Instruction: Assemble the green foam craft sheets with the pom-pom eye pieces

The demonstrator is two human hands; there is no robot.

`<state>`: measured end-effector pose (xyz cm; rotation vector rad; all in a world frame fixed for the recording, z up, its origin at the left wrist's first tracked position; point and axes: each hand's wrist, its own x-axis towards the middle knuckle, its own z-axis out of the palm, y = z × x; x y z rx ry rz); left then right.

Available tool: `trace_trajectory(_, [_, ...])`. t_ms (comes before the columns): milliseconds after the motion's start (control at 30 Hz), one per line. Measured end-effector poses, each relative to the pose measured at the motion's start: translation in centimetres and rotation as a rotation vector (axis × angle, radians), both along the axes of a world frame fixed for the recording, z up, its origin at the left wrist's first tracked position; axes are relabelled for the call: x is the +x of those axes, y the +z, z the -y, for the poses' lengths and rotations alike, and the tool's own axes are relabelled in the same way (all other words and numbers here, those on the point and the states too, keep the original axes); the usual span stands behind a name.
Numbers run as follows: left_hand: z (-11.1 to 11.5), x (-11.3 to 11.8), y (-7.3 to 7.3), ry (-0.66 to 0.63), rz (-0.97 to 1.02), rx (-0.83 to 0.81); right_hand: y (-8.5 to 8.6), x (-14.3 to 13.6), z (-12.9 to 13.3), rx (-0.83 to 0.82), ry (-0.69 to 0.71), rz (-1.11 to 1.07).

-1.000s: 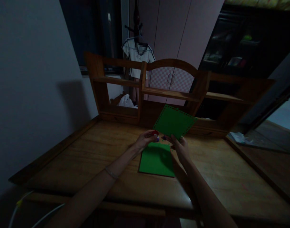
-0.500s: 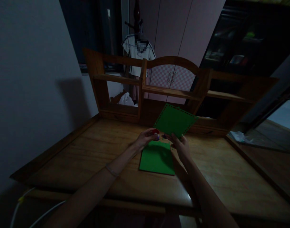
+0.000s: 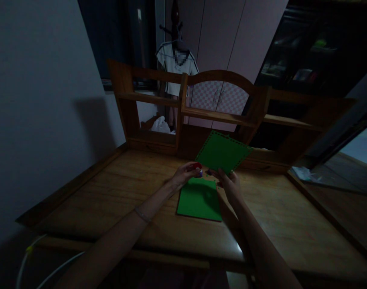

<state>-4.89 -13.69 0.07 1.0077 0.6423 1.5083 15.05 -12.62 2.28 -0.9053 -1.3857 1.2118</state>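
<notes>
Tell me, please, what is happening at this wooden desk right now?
A person holds a green square sheet with holes punched along its edges up off the wooden desk; the right hand grips its lower corner. The left hand pinches a small red object beside that corner. A second green sheet lies flat on the desk beneath both hands.

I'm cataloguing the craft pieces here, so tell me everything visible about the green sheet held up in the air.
The raised green sheet is flat, thin and roughly square, like felt or stiff card, with a row of small dark holes or stitches along its edges. It is tilted, one corner pointing down, above the wooden desk. The right hand pinches its lower corner; the left hand meets that corner, holding something small and red.
</notes>
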Motion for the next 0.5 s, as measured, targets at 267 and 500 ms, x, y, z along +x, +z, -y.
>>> trace_trajectory(267, [0.3, 0.13, 0.4, 0.012, -0.015, -0.013, -0.21, 0.08, 0.09, 0.031, 0.013, 0.052])
trace_trajectory(500, [-0.14, 0.0, -0.19, -0.004, 0.01, -0.005, 0.25, 0.12, 0.22, 0.023, 0.049, 0.082])
